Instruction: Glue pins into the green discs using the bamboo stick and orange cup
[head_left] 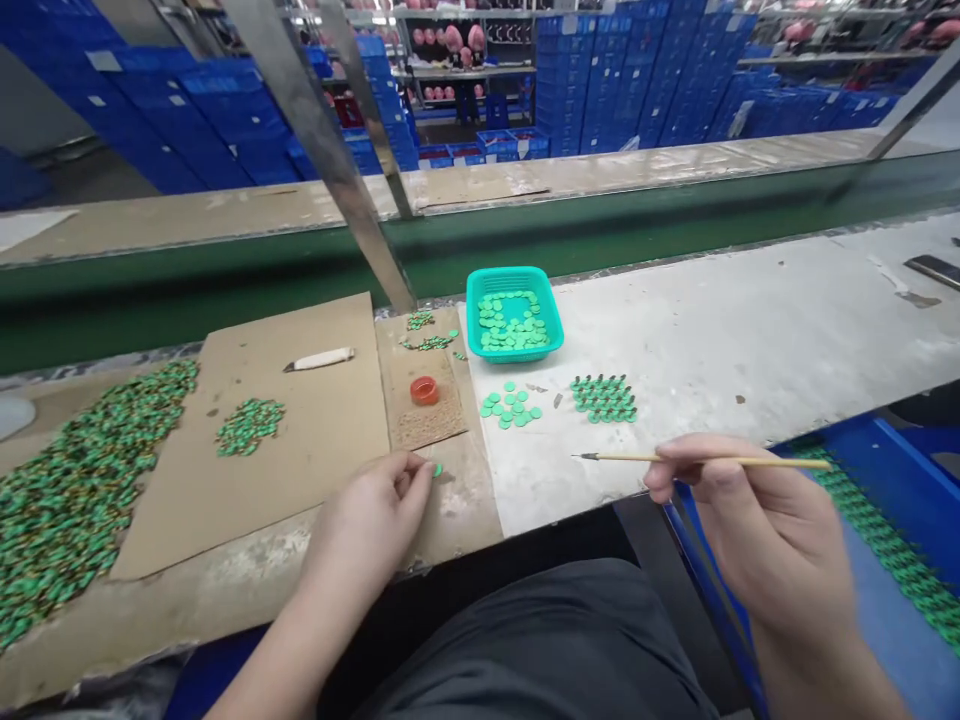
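- Lower right of the frame: the right hand grasps a thin, pale wooden brush with a dark tip between thumb and fingers, level, probably for fine control.
- Lower centre: the left hand pinches a small, round green disc at the thumb tip, leaving most of its face uncovered, perhaps to keep it reachable for the brush.
- Centre: loose round green discs lie scattered on the white surface; right of them, dark-tipped green pieces stand in close rows, likely to keep them orderly.
- Just above the left hand: a small, round red cup sits on the brown board, seemingly for short reach.
- Beyond: a teal plastic basket holds more discs, likely corralling them.
- Top: stacked blue plastic crates.
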